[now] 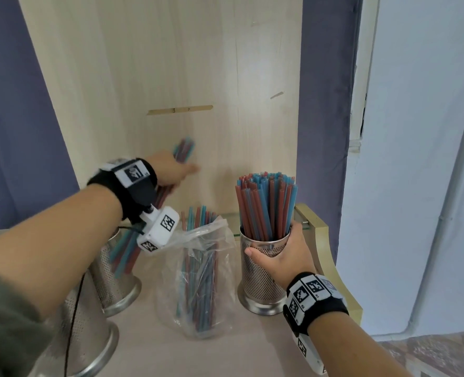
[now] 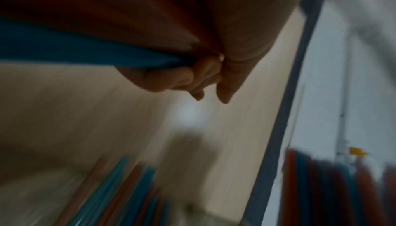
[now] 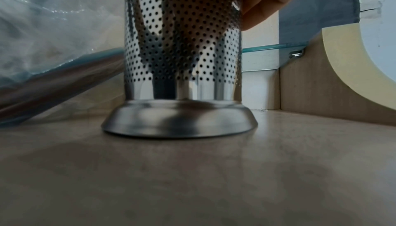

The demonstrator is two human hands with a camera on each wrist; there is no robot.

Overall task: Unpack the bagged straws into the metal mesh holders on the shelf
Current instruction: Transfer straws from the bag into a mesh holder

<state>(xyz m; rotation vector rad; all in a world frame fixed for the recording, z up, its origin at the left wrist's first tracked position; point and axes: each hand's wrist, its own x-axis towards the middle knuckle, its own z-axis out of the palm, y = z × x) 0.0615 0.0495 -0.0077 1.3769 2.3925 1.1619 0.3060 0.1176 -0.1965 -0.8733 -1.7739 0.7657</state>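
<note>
My left hand (image 1: 175,170) grips a bundle of red and blue straws (image 1: 183,151), tilted, its lower ends over a mesh holder (image 1: 113,278) at the left. In the blurred left wrist view the fingers (image 2: 193,80) curl round those straws (image 2: 85,50). My right hand (image 1: 282,257) wraps the right mesh holder (image 1: 258,284), which stands upright on the shelf, packed with straws (image 1: 264,205). Its perforated wall (image 3: 182,35) and flared base fill the right wrist view. Between the two holders a clear plastic bag (image 1: 198,281) stands with several straws inside.
Another mesh holder (image 1: 83,341) stands at the near left. The wooden back panel (image 1: 171,77) rises behind. A glass shelf edge (image 3: 274,47) and a curved cream side panel (image 1: 331,265) lie at the right. The bare shelf top (image 3: 193,178) stretches in front.
</note>
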